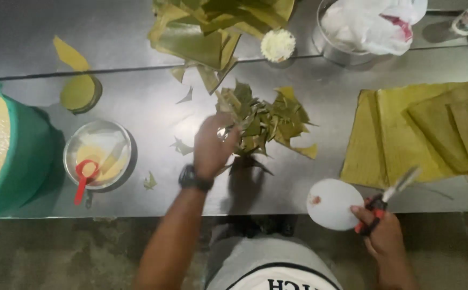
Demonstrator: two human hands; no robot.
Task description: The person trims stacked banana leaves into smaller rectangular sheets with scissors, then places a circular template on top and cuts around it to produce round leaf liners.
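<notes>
My left hand (212, 145), with a black watch on the wrist, reaches onto the steel table and rests on the near edge of a heap of cut green leaf scraps (263, 121); its fingers are curled on some scraps. My right hand (381, 228) hovers past the table's front edge, gripping red-handled scissors (392, 193) and a round white disc (333, 203) together. The scissor blades point up to the right over a stack of yellow-green leaf sheets (405, 134).
A steel bowl (98, 153) with yellow liquid and a red spoon sits left. A green tub (8, 156) stands at the far left. Whole leaves (212, 27), a small white cup (278, 45) and a steel pot with a plastic bag (368, 24) line the back.
</notes>
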